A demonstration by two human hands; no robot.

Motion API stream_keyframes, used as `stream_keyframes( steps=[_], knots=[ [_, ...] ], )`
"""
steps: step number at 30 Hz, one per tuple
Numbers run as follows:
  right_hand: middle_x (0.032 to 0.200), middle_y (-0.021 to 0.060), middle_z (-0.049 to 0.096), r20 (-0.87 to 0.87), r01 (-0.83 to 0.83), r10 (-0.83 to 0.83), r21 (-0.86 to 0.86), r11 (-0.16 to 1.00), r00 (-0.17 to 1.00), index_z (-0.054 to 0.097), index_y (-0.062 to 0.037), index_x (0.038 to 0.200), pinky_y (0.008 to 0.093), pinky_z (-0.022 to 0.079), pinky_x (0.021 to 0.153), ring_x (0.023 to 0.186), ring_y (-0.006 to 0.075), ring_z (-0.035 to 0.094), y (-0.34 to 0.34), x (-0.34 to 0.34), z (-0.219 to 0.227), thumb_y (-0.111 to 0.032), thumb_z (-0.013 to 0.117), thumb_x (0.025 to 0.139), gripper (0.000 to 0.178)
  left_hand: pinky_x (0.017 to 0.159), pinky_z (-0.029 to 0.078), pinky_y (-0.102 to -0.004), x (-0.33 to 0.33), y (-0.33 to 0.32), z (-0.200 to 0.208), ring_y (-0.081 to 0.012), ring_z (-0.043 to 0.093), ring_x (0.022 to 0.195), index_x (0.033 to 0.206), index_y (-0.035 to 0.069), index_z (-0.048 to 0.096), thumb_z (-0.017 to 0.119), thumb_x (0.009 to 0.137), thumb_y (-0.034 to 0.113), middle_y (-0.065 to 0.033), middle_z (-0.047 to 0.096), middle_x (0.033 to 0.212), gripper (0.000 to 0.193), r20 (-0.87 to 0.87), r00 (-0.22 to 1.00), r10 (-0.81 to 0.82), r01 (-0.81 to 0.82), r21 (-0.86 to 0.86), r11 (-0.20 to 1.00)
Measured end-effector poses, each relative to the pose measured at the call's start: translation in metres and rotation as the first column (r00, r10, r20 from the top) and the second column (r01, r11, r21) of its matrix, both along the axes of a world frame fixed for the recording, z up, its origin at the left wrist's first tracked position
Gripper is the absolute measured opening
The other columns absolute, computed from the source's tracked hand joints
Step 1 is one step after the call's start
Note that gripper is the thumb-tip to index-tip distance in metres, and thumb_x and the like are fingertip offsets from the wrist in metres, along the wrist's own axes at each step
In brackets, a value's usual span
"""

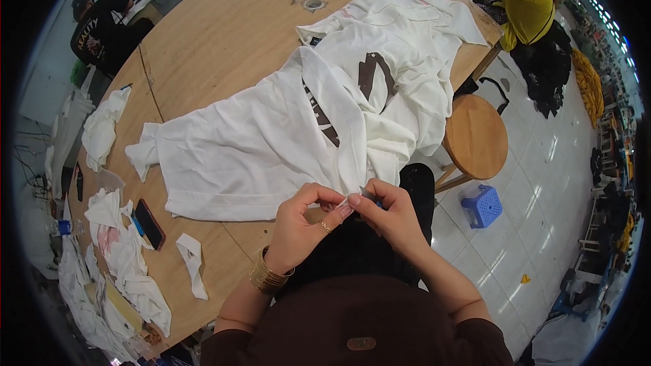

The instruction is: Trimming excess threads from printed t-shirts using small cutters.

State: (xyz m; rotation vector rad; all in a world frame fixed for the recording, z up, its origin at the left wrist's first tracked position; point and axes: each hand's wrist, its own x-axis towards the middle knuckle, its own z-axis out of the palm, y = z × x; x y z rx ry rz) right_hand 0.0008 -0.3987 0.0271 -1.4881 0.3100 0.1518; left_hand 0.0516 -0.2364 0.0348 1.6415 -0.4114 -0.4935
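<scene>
The left hand [308, 217] and right hand [386, 215] pinch an edge of the white shirt [234, 152]; if either slips, the partly hidden grey tool [368, 194] may snag the cloth.

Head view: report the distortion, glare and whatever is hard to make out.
In the head view, the tabletop bows into a curve and the corners fall to black; in the head view, pale glare streaks the tiled floor; also in the head view, fine detail where the fingers meet at the white garment is too small to tell.
</scene>
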Motion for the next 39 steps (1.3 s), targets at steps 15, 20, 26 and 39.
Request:
stream_keyframes(
  steps=[15,20,26,39],
  knots=[
    [0.050,-0.0010,0.044,-0.093,0.123,-0.088,0.522,0.844,0.992,0.045,-0.0080,0.064,0.0180,0.024,0.035,0.039,0.0049,0.034,-0.001,0.001,0.003,-0.026,0.055,0.087,0.031,0.067,0.040,-0.0224,0.003,0.001,0.005,-0.0097,0.048,0.069,0.081,0.000,0.059,0.066,0.075,0.007,-0.0023,0.054,0.073,0.011,0.127,0.992,-0.004,-0.008,0.093,0.996],
    [0.052,-0.0020,0.043,0.007,0.210,-0.220,0.277,0.938,0.975,0.045,-0.0076,0.066,0.0184,0.025,0.037,0.041,0.0046,0.033,-0.027,0.008,0.013,-0.026,0.053,0.088,0.030,0.066,0.042,-0.0239,0.006,0.006,-0.005,-0.0116,0.050,0.069,0.083,0.000,0.061,0.067,0.075,0.007,-0.0049,0.056,0.075,0.012,0.033,0.999,0.037,-0.041,0.130,0.991],
    [0.057,-0.0029,0.046,0.259,0.493,-0.460,-0.077,0.866,0.849,0.057,-0.0044,0.083,0.0191,0.030,0.042,0.047,0.0042,0.036,-0.044,0.006,0.010,-0.012,0.060,0.082,0.008,0.066,0.042,-0.0247,0.014,-0.007,-0.009,-0.0139,0.051,0.069,0.084,0.000,0.061,0.064,0.076,0.006,-0.0060,0.056,0.075,0.011,0.055,0.998,0.003,-0.006,0.046,0.999],
    [0.069,0.0088,0.052,0.529,0.070,0.317,-0.587,0.807,0.787,0.050,-0.0081,0.086,0.0379,0.041,0.051,0.061,0.0298,0.055,-0.006,0.003,0.004,-0.010,0.061,0.072,0.018,0.070,0.043,-0.0293,-0.009,-0.019,-0.020,-0.0190,0.055,0.073,0.083,-0.001,0.054,0.060,0.064,-0.003,-0.0092,0.057,0.077,0.021,0.395,0.910,0.127,-0.211,0.178,0.961]
  ],
)
